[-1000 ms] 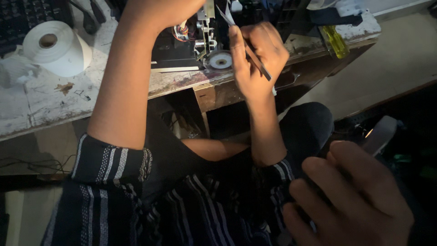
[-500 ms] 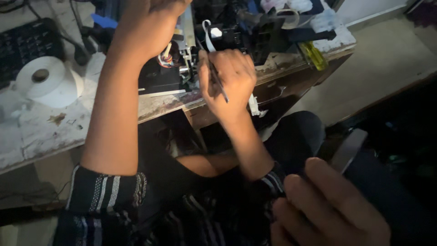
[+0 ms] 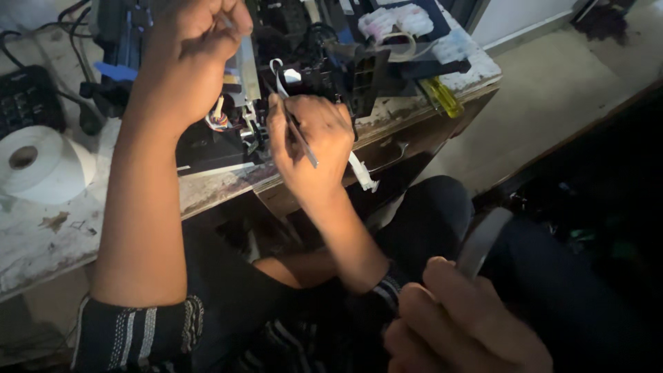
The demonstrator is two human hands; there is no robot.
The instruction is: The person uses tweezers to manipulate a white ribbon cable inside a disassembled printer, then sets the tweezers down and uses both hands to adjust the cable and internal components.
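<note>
My left hand [image 3: 197, 48] is a closed fist at the top, gripping a thin grey metal part [image 3: 246, 65] of an opened printer [image 3: 324, 62] on the desk. My right hand [image 3: 311, 141] is just below the printer's black mechanism. It holds a thin dark tool [image 3: 304, 145] that lies across its fingers, with the tip near a white ribbon cable [image 3: 277, 77]. A white strip [image 3: 362, 173] hangs down beside this hand. Both my arms have dark striped sleeves.
Another person's hand [image 3: 463, 324] at the bottom right holds a flat grey strip [image 3: 483, 238] upright over dark trousers. On the worn white desk [image 3: 41, 242] stand a white paper roll [image 3: 41, 166] and a black keyboard [image 3: 24, 97]. A yellow-handled screwdriver [image 3: 442, 97] lies near the right edge.
The view has tilted, so the desk sits lower in frame. My right hand with the tool has edged left toward the printer mechanism. The other person's hand has come further into view.
</note>
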